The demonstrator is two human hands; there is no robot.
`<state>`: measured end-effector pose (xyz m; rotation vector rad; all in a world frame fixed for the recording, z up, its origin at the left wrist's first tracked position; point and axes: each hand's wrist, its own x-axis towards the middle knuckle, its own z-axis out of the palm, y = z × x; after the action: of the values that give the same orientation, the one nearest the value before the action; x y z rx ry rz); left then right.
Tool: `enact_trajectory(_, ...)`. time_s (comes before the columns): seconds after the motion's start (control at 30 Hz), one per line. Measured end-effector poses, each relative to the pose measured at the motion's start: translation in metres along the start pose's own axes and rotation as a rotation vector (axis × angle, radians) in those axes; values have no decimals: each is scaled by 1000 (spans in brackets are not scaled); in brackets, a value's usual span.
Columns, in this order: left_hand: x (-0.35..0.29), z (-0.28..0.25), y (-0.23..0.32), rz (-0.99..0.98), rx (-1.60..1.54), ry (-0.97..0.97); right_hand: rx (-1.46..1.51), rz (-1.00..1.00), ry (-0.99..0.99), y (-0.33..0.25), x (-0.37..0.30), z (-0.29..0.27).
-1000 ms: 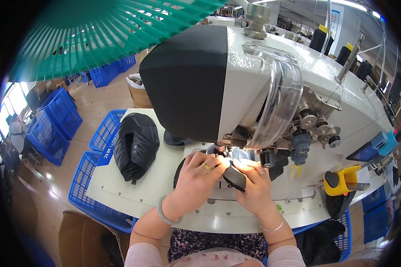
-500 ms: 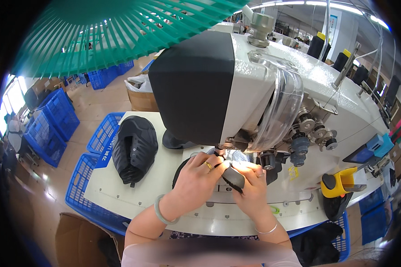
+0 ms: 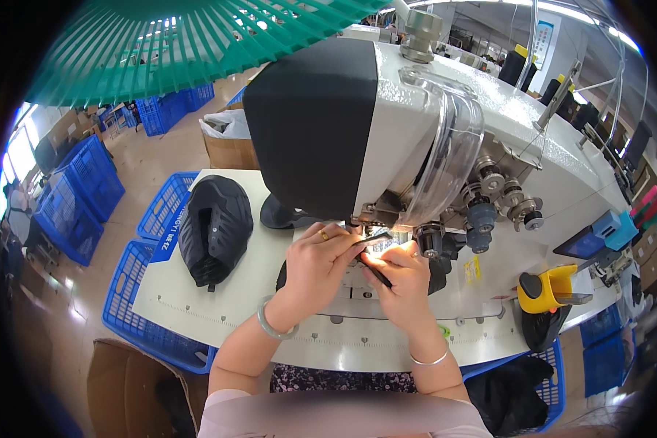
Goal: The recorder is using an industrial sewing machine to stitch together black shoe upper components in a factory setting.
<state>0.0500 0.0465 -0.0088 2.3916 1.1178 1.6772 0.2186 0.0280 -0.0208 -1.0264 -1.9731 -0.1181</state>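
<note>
Under the head of a sewing machine, both my hands grip a black shoe upper, mostly hidden by my fingers. My left hand, with a ring and a pale green bangle at the wrist, is closed on its left side, close to the needle area. Closed on its right side is my right hand, thumb and fingers pinching the dark edge. A lamp lights the spot between my fingertips brightly. On the table to the left lies another black shoe upper, apart from my hands.
Another dark piece sits behind my left hand. A yellow holder stands at the table's right. Blue baskets flank the white table. A green fan guard hangs at upper left. Thread tension knobs protrude above my right hand.
The held upper's edge has turned and bent down between my hands, so less of its face shows. My right hand has shifted slightly with it. The whole view has moved a little.
</note>
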Motion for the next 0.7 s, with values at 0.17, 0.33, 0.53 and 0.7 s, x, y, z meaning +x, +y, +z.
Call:
enact_trajectory(0.17,-8,7,10,21,129,-2,181,47,-66,4,2,-4)
enact_trajectory(0.33,-12,-11,-2,176,153,-210,17,-24,-176,6,-9,-11)
enact_trajectory(0.53,-10,-12,-4,274,200,-224,-26,-88,11,6,-20,2)
enact_trajectory(0.7,-6,-14,-2,302,188,-220,-41,-120,37,6,-20,4)
